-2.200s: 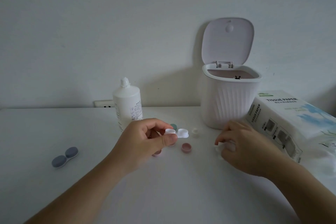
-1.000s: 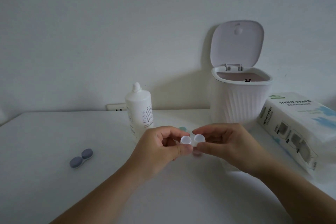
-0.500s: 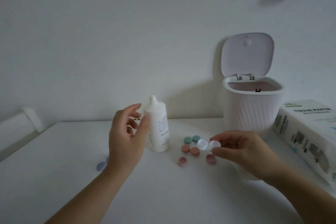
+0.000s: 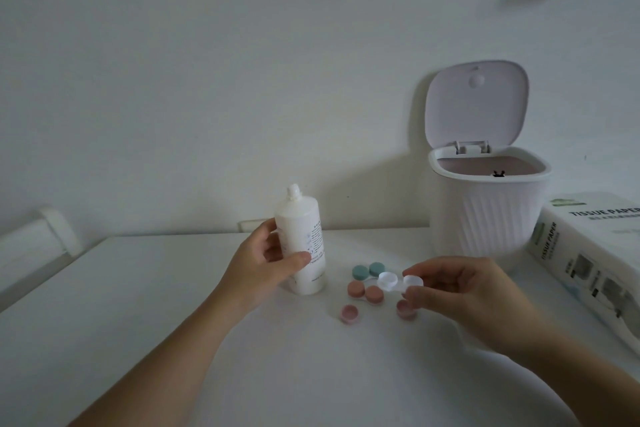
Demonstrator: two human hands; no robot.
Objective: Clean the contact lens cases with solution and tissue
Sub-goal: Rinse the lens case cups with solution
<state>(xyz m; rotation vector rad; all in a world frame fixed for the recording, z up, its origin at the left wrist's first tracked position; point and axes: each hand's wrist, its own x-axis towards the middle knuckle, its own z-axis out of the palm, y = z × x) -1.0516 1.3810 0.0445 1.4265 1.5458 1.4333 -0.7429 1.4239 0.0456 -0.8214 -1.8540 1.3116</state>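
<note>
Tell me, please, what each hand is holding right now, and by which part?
The left hand grips the solution bottle around its middle. The right hand pinches the clear lens case at its right cup.

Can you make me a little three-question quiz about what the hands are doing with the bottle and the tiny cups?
1. True or false: the left hand grips the solution bottle.
2. What does the right hand hold?
A. a tissue
B. the clear lens case
C. a green cap
3. Fill in: the lid of the small white bin is ____.

Key:
1. True. The fingers wrap around the bottle, which stands upright.
2. B. The clear lens case is pinched above the table, near the green caps and pink caps.
3. Open. It is flipped up against the wall.
</note>
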